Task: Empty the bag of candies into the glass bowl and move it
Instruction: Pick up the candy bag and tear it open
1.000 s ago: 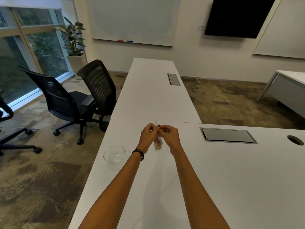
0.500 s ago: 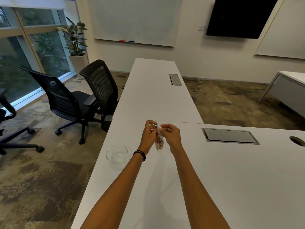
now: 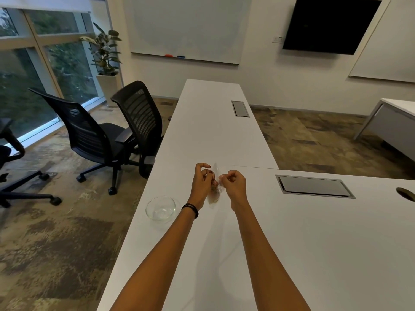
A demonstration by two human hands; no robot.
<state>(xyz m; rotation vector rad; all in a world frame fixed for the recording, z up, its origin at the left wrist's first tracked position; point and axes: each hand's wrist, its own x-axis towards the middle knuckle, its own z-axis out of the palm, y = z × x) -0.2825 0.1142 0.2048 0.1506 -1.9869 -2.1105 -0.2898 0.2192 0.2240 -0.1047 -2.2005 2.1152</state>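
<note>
A small clear bag of candies (image 3: pixel 215 194) hangs between my two hands above the white table (image 3: pixel 314 243). My left hand (image 3: pixel 202 184) pinches the left side of the bag's top, and my right hand (image 3: pixel 233 184) pinches the right side. The candies sit bunched in the bag's lower half. An empty glass bowl (image 3: pixel 160 208) stands on the table near its left edge, to the left of my left wrist and apart from the bag.
Two black office chairs (image 3: pixel 112 135) stand on the carpet left of the table. Grey cable hatches (image 3: pixel 314 186) are set into the tabletop on the right and farther back. A second table section stretches away ahead.
My hands have drawn slightly apart at the top of the bag, stretching its mouth wider. The bowl has not moved.
</note>
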